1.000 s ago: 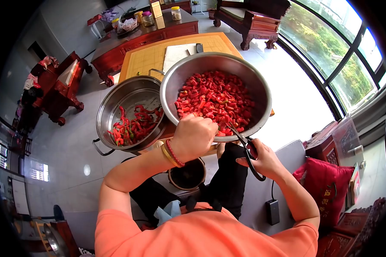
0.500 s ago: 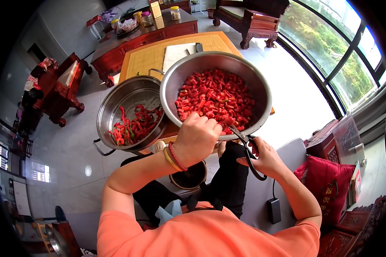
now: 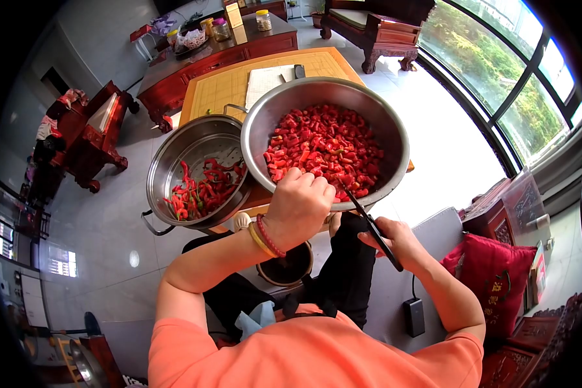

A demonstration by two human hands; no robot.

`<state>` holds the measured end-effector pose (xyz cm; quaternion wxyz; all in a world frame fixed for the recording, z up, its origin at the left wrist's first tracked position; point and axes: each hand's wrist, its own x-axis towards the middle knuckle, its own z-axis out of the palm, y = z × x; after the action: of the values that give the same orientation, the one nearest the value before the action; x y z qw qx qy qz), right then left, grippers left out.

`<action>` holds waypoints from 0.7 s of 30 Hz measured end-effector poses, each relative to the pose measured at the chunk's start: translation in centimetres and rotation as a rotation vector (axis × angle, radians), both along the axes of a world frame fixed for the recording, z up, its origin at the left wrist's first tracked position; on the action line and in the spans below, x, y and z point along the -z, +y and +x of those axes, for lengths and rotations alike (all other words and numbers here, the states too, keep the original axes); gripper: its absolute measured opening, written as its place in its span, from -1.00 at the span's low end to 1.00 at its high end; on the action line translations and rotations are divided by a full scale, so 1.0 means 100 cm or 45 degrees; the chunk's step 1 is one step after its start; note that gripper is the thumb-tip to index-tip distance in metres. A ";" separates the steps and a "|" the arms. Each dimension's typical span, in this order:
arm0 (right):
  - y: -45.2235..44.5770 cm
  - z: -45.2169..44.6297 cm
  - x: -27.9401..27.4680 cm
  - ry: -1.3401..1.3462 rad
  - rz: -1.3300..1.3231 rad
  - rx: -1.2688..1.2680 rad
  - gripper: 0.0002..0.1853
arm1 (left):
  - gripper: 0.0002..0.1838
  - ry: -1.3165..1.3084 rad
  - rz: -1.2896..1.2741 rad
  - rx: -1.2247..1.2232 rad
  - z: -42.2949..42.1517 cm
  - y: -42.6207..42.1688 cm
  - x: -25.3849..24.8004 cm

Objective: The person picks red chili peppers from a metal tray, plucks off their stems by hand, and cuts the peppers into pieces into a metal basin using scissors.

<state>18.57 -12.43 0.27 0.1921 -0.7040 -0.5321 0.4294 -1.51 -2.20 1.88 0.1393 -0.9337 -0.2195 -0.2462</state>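
Note:
A large metal basin (image 3: 394,129) full of cut red chili pieces (image 3: 326,145) is in front of me. My left hand (image 3: 302,204) is closed in a pinch over its near rim; whatever the fingers hold is hidden. To its right, my right hand (image 3: 398,240) grips a pair of dark-handled scissors (image 3: 376,234). The scissors are seen nearly edge-on, with their tips over the basin just beside my left fingers. On the left, a two-handled steel pot (image 3: 158,174) contains whole red chilies (image 3: 204,194), a few of them greenish.
The basin and pot stand on a wooden table (image 3: 204,97), with a white cloth or paper (image 3: 265,81) behind them. A dark round bucket (image 3: 288,266) is between my legs. A grey seat (image 3: 433,236), a black adapter (image 3: 414,317) and a red cushion (image 3: 488,278) are to my right.
The scissors have turned from showing both handle loops to nearly edge-on, and their blades look closed together. My left hand has barely moved.

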 end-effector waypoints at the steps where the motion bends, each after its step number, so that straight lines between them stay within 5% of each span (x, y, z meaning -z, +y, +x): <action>1: 0.000 -0.001 0.000 0.130 -0.097 0.053 -0.49 | -0.99 -0.015 -0.035 0.000 0.000 0.003 0.002; 11: -0.009 0.001 0.019 0.745 -0.122 -0.098 -0.43 | -0.86 -0.298 -0.474 -0.045 -0.004 0.018 0.012; 21: -0.006 -0.006 0.014 0.742 -0.167 -0.107 -0.36 | -0.90 -0.266 -0.423 0.036 0.002 0.010 0.010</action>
<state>17.97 -13.02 -1.18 0.2728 -0.5393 -0.4544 0.6544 -1.29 -1.16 0.90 -0.0437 -0.9162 -0.2573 -0.3041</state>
